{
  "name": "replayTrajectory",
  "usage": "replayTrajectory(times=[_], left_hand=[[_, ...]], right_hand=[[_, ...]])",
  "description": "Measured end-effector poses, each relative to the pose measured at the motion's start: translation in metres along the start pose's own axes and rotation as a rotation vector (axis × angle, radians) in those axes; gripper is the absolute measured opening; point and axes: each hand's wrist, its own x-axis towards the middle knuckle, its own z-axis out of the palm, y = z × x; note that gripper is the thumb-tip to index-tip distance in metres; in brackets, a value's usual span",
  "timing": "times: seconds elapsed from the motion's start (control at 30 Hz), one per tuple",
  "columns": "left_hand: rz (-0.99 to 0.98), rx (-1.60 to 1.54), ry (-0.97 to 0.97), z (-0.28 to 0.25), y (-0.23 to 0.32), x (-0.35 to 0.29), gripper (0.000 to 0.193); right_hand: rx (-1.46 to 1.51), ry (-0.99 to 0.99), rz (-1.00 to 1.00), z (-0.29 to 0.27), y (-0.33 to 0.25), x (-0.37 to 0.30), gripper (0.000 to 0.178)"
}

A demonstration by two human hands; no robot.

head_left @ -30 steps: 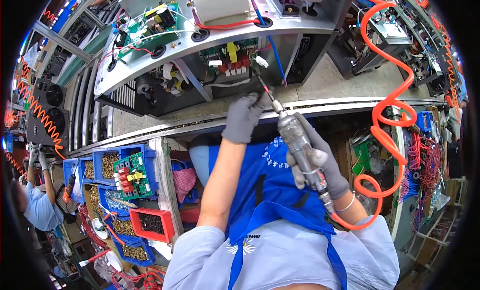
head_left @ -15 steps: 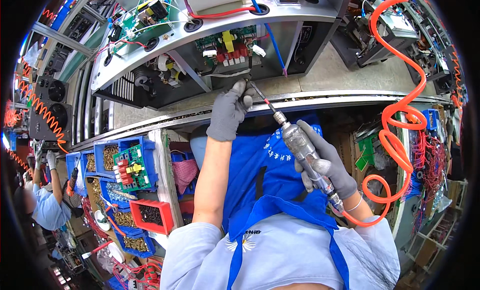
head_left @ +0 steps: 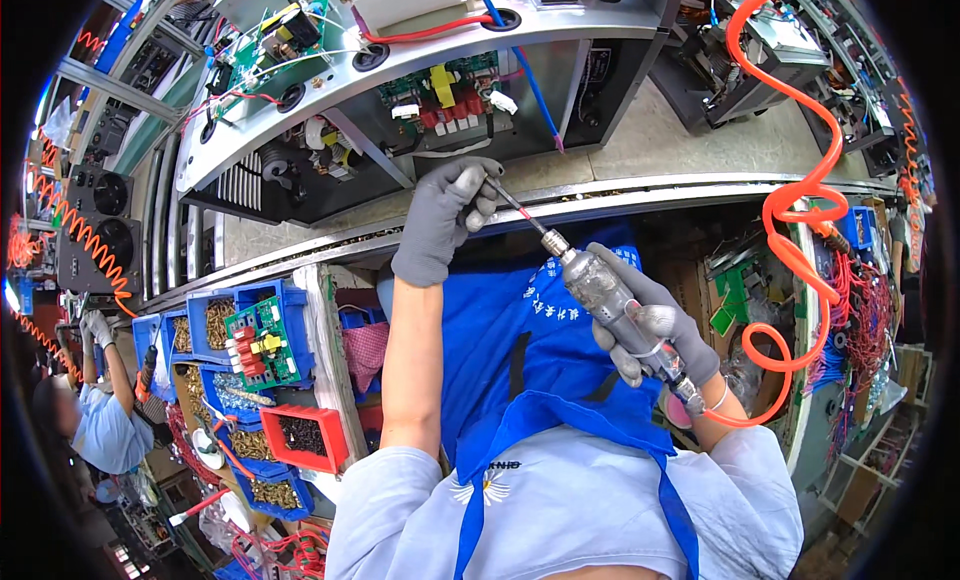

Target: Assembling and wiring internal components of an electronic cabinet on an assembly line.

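Note:
My right hand (head_left: 662,325), in a grey glove, is wrapped round a pneumatic screwdriver (head_left: 605,292) with a metal body. Its long bit points up and left. At the bit's tip, my gloved left hand (head_left: 447,215) is closed with fingers pinched together; whatever lies between them is too small to make out. Just beyond that hand stands the open metal chassis (head_left: 392,178) of an electrical unit. Inside it, a green circuit board (head_left: 438,95) carries red and yellow parts and white connectors. A blue cable (head_left: 537,95) hangs down through the chassis.
An orange coiled air hose (head_left: 800,220) runs from the screwdriver up the right side. Blue bins (head_left: 292,298) of screws and a red bin (head_left: 335,450) of dark screws stand at left, with another circuit board (head_left: 268,345) on them. A co-worker (head_left: 108,425) works at far left.
Both hands and the screwdriver have shifted slightly left, with the bit tip still at my left fingers. The chassis also appears a little farther left in view.

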Motion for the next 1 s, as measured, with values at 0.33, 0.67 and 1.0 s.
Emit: replayTrajectory(times=[0.33, 0.67, 1.0], left_hand=[[-0.307, -0.882, -0.252, 0.061, -0.029, 0.026, 0.060], [0.224, -1.392, -0.095, 0.081, -0.044, 0.025, 0.037], [0.857, 0.266, 0.488, 0.088, -0.020, -0.009, 0.054]], right_hand=[[0.068, -0.065, -0.125, 0.010, -0.006, -0.011, 0.098], [0.088, 0.048, -0.229, 0.031, -0.011, -0.024, 0.121], [0.199, -0.071, -0.315, 0.022, -0.011, -0.022, 0.125]])
